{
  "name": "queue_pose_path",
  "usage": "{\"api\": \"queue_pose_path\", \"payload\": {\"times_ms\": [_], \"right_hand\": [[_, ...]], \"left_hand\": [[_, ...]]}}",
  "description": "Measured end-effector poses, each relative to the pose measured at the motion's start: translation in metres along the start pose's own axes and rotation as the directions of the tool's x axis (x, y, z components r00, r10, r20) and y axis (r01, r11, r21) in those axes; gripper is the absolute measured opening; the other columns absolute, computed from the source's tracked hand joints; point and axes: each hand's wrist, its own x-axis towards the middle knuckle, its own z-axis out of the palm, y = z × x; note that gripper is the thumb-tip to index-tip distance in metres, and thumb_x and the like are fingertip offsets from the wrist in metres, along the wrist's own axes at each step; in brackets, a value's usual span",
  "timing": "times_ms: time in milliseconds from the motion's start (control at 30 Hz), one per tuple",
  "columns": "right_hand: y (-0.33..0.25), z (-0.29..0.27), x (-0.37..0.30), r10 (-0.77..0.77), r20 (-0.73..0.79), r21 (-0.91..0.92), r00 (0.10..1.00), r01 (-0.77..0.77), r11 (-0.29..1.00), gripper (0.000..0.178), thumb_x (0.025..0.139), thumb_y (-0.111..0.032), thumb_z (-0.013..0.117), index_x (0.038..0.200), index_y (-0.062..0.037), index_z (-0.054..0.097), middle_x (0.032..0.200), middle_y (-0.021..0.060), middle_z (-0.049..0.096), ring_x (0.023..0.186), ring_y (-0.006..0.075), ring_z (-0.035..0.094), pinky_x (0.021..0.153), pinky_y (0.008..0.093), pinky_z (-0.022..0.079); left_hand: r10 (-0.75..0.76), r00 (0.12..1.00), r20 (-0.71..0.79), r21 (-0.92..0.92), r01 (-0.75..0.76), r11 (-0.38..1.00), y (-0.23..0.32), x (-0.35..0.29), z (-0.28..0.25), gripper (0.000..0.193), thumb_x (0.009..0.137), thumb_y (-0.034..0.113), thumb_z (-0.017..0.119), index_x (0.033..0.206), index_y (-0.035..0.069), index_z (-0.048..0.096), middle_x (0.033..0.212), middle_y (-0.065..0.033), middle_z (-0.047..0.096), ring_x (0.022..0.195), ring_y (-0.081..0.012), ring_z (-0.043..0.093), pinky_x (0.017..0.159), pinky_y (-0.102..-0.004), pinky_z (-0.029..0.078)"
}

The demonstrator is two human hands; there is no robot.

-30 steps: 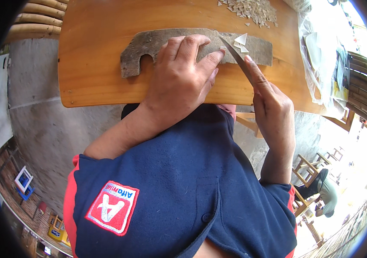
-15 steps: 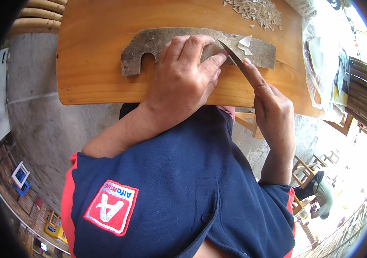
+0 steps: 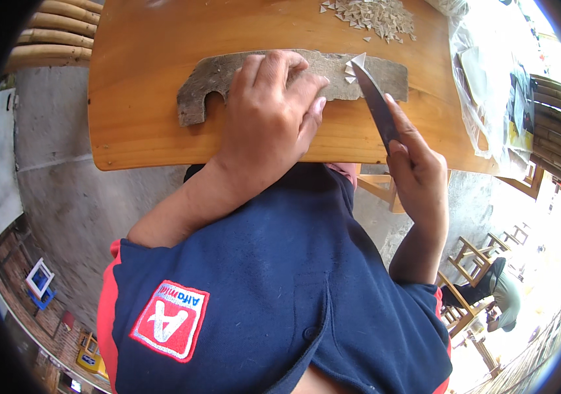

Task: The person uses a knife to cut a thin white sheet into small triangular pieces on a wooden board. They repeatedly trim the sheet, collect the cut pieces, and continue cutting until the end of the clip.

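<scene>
Knife (image 3: 378, 105): in the right hand, above the right part of the board. Long axis runs from the grip, near and right, to a tip pointing away and slightly left.
Board (image 3: 333, 65): worn grey wood, flat on the table (image 3: 142, 85), long axis across the person. Notch in its near edge, toward the left end.
Left hand (image 3: 267, 111): palm down over the board's middle, fingers bent and slightly spread, thumb low. Can't tell if it pins anything; undersides hidden.
White pieces (image 3: 360, 59): small, flat, some triangular, on the board between left fingertips and blade. Knife tip overlaps them; can't tell if it touches. Left fingertips a bit nearer than right ones, but the blade spans the right-hand gap.
Heap of chips (image 3: 379, 18): pale, many triangular, on the table beyond the board, apart from both hands.
Right hand (image 3: 422, 171): closed round the knife, index finger laid along the blade, handle mostly hidden in the grip.
Plastic bag (image 3: 477, 131): clear, at the table's right side, well apart from the knife.
In the way: left hand covers mid-board; right part uncovered except for pieces and blade.
</scene>
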Motion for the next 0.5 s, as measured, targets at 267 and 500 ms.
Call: {"api": "queue_pose_path", "payload": {"times_ms": [267,500], "right_hand": [[0.022,-0.004,-0.013,0.091,-0.101,0.092,0.991,-0.082,0.992,0.059,0.093,0.009,0.058,0.147,-0.0152,0.061,0.113,0.0192,0.075,0.089,0.0220,0.072,0.086,0.0323,0.055],[0.031,0.013,-0.011,-0.052,-0.114,0.033,0.992,0.056,0.998,0.056,0.094,0.007,0.059,0.145,-0.0164,0.062,0.107,0.0183,0.074,0.080,0.0249,0.071,0.079,0.0352,0.056]], "left_hand": [[0.015,1.000,-0.017,0.007,-0.015,1.000,0.010,0.033,0.015,0.018,0.084,0.012,0.078,0.102,0.011,0.074,0.107,-0.0077,0.061,0.101,-0.0297,0.058,0.090,-0.0423,0.049],[-0.032,0.999,0.042,0.070,0.029,0.997,0.013,0.040,0.022,0.018,0.081,0.014,0.082,0.096,0.011,0.071,0.108,-0.0080,0.062,0.103,-0.0306,0.059,0.091,-0.0429,0.050]]}}
